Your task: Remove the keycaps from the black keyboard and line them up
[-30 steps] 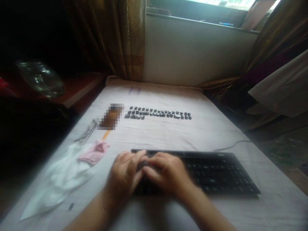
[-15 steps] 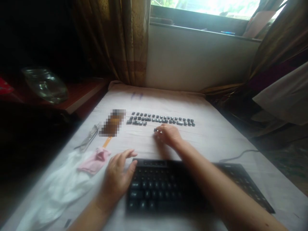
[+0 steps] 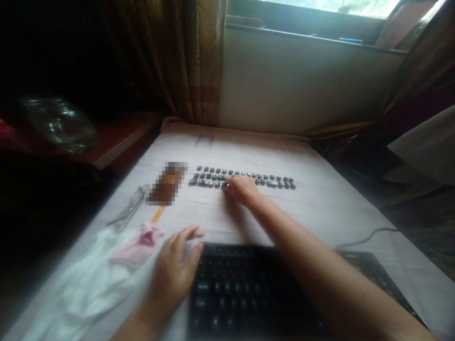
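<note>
A black keyboard (image 3: 234,303) lies at the front, partly hidden beneath my right forearm. My left hand (image 3: 179,263) rests at its upper left corner, thumb and fingers apart and nothing in them. Farther back, loose black keycaps (image 3: 210,183) lie in rows on the pale cloth. My right hand (image 3: 242,189) reaches over to these rows, its fingertips pinched on a small black keycap (image 3: 224,185) at the right end of the nearest left-hand row. The hand covers part of the rows behind it.
Left of the keycaps lie a blurred-out brown object (image 3: 165,184), an orange strip (image 3: 158,214), glasses (image 3: 131,203), a pink cloth (image 3: 137,246) and a white cloth (image 3: 81,284). A cable (image 3: 369,234) runs off right. A glass jar (image 3: 60,125) stands on a side shelf.
My right hand has carried the keycap from in front of the rows back and slightly left to the row's end. My left hand has stayed by the keyboard corner. The view has shifted slightly.
</note>
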### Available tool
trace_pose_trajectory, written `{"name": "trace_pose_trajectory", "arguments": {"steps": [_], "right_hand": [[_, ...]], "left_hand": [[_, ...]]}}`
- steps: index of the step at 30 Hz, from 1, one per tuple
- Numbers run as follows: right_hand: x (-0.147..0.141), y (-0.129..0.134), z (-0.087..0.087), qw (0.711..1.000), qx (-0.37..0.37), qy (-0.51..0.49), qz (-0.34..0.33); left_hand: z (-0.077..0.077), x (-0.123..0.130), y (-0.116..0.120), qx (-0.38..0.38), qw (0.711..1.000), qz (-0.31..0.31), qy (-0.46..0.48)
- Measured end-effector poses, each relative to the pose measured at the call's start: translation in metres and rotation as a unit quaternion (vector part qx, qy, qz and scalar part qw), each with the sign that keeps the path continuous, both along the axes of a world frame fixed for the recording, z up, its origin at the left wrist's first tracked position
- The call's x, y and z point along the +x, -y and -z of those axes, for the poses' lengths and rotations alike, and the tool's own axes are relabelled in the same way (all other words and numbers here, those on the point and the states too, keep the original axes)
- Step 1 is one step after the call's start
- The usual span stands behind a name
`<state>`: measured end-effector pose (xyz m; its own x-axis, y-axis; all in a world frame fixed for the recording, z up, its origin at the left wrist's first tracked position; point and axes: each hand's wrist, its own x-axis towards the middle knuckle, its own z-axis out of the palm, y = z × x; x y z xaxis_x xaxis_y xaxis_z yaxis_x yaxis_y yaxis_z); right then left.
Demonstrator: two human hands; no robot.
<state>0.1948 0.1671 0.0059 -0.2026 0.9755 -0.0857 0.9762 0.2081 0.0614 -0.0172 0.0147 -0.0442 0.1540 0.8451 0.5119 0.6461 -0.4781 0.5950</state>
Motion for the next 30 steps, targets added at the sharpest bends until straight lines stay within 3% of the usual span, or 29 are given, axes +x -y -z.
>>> {"name": "trace_pose_trajectory", "arguments": {"steps": [13, 19, 24, 28, 30], "right_hand": [[-0.003, -0.004, 0.001, 1.000, -0.007, 0.002, 0.003], [0.010, 0.005, 0.003, 1.000, 0.004, -0.016, 0.008], [0.038, 0.041, -0.004, 0.999, 0.022, -0.044, 0.007], [0.064, 0.091, -0.008, 0.997, 0.029, -0.067, -0.010], [0.076, 0.119, -0.008, 0.992, 0.044, -0.105, -0.055]], "left_hand": [[0.000, 0.001, 0.000, 0.002, 1.000, 0.003, -0.008], [0.002, 0.000, 0.000, 0.008, 1.000, 0.002, -0.001], [0.000, 0.000, -0.001, -0.020, 1.000, 0.000, 0.000], [-0.004, 0.000, -0.002, -0.046, 0.999, 0.001, -0.005], [-0.005, 0.001, -0.002, -0.063, 0.998, 0.004, -0.005]]}}
